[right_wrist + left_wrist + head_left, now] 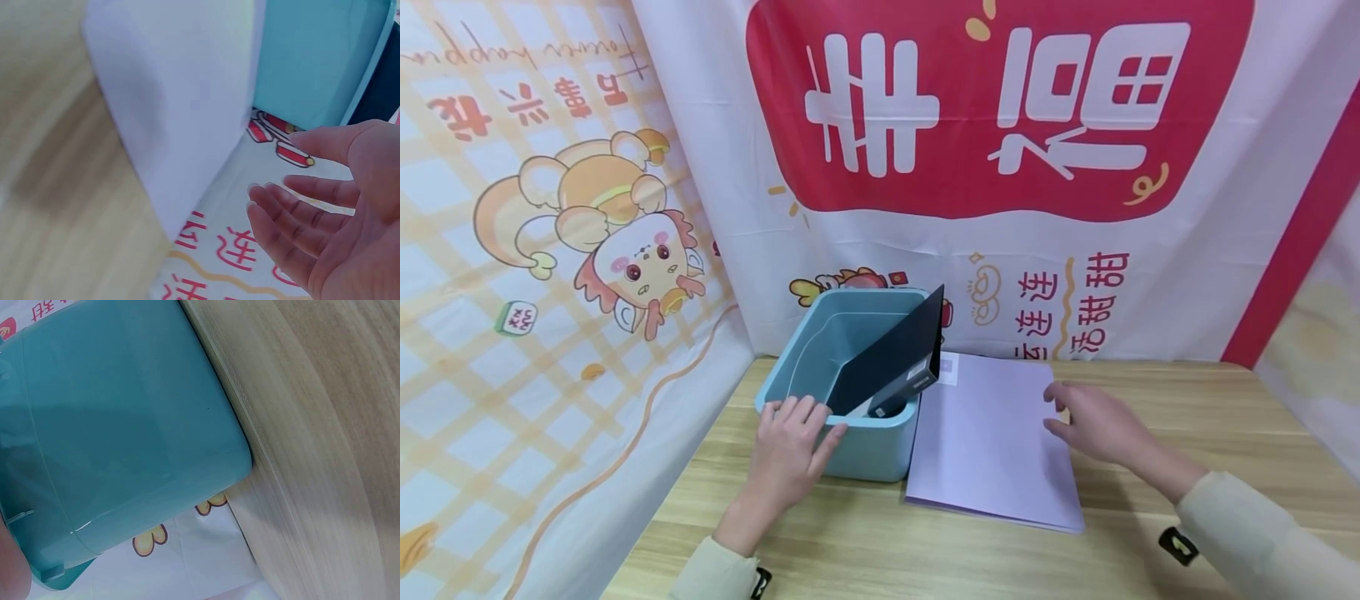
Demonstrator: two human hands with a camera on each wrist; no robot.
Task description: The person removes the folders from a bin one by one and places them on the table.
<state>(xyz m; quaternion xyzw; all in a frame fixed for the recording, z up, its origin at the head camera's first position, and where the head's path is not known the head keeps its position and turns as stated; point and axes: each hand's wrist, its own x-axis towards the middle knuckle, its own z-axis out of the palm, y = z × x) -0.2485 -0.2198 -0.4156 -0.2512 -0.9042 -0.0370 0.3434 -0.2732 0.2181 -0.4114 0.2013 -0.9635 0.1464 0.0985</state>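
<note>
A light blue plastic bin (868, 450) stands on the table, and a black folder (887, 358) with a white label on its spine leans inside, its top sticking up past the rim. My left hand (790, 450) grips the bin's near left rim, fingers curled over the edge; in the left wrist view just a bit of that hand (11, 569) shows beside the bin's wall (125, 425). Right of the bin a lilac folder (992, 450) lies flat. Above its right edge hovers my right hand (1093, 421), fingers loosely bent and holding nothing, as the right wrist view of the hand (337, 219) confirms.
The wood-grain table (1210, 417) meets a printed cloth backdrop (985, 250) close behind the bin and lilac folder. Another patterned cloth (572, 358) hangs along the left side. A small black strap or buckle (1178, 546) shows by the right sleeve.
</note>
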